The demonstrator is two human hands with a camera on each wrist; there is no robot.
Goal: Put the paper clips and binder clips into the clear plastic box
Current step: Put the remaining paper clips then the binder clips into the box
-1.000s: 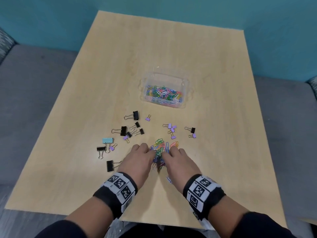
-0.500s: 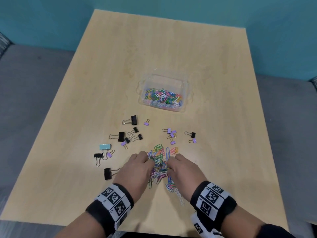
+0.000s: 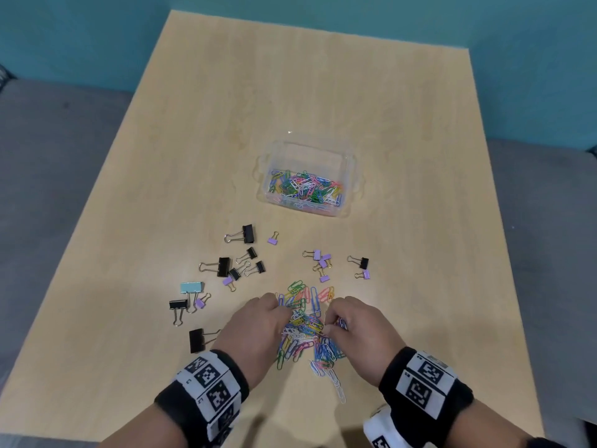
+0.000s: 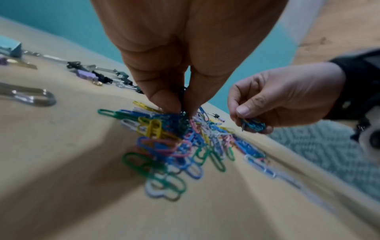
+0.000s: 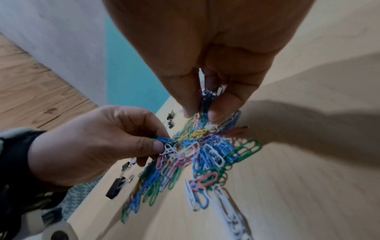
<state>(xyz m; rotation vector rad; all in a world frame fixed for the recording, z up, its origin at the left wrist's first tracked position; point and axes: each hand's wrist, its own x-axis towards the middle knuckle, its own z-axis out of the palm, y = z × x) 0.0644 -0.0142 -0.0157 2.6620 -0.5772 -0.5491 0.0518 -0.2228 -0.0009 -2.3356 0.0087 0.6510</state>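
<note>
Wood-grain table, wire clips, clear plastic.
Matt pale wood-look table; glossy coated-wire paper clips between both grips; beyond them, binder clips with shiny metal handles and a smooth, transparent clear plastic box.

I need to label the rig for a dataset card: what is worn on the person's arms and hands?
The hands are bare, no gloves. The left wrist band and the right wrist band are black, each faced with white panels printed with black square codes. A white camera housing sits under the right wrist. Dark sleeves cover the forearms further back.
</note>
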